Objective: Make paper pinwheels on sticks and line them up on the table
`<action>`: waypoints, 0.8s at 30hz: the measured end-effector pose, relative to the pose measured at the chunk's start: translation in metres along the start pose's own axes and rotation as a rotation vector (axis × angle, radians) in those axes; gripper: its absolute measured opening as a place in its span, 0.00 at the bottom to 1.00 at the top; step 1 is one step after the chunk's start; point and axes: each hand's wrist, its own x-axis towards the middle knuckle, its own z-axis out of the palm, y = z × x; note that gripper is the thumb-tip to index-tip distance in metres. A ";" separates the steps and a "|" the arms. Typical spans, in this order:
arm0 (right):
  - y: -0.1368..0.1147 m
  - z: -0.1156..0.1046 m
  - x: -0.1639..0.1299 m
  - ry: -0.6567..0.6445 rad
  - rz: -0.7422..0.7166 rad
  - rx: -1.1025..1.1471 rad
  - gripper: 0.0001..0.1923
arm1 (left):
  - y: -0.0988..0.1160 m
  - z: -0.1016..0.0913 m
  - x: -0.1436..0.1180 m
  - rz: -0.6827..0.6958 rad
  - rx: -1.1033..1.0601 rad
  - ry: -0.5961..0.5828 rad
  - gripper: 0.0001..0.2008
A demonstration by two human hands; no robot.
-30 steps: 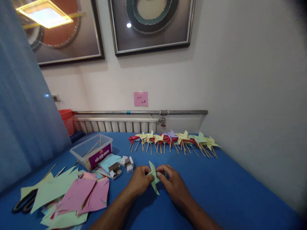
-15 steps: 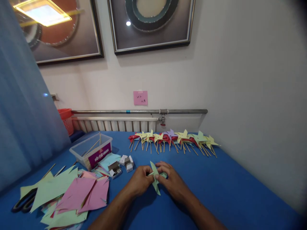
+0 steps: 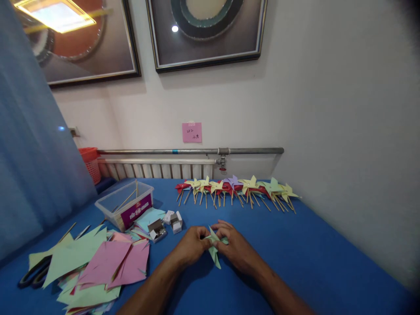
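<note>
A pale green paper pinwheel is held between my two hands, a little above the blue table. My left hand is closed on its left side, thumb and fingers pinching the paper. From the right, my right hand grips the same pinwheel, its thumb pressed near the middle and its fingers curled behind. One blade points up and another down toward me. Whether a pin or a stick is in the pinwheel, I cannot make out.
Finished pinwheels on sticks lie in a row along the back. At left are a clear plastic box with sticks, small open boxes, stacked coloured paper and black-handled scissors. A blue curtain hangs at far left.
The pinwheel has tilted slightly in my hands and its upper blade stands lower. Both hands keep their hold in nearly the same place.
</note>
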 end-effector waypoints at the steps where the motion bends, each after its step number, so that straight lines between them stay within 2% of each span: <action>1: 0.001 0.001 0.000 -0.001 0.000 -0.001 0.05 | -0.001 0.000 0.001 0.001 -0.003 0.001 0.08; 9: -0.001 0.006 0.000 0.025 0.020 -0.018 0.06 | 0.001 0.001 -0.001 -0.016 -0.030 0.009 0.13; 12: 0.001 0.004 0.001 0.107 0.018 0.041 0.01 | 0.002 0.001 0.001 -0.021 -0.056 0.064 0.15; 15: 0.010 0.006 0.006 0.296 0.097 0.287 0.19 | 0.003 -0.001 0.004 -0.015 -0.172 0.157 0.17; 17: 0.016 0.014 0.008 0.356 0.186 0.551 0.29 | 0.005 -0.002 0.004 -0.025 -0.282 0.216 0.17; 20: 0.020 0.030 0.009 0.210 0.292 0.866 0.32 | 0.007 -0.003 0.004 -0.028 -0.400 0.284 0.17; 24: 0.010 0.046 0.004 0.248 0.298 0.883 0.26 | 0.006 0.004 0.004 -0.023 -0.436 0.290 0.17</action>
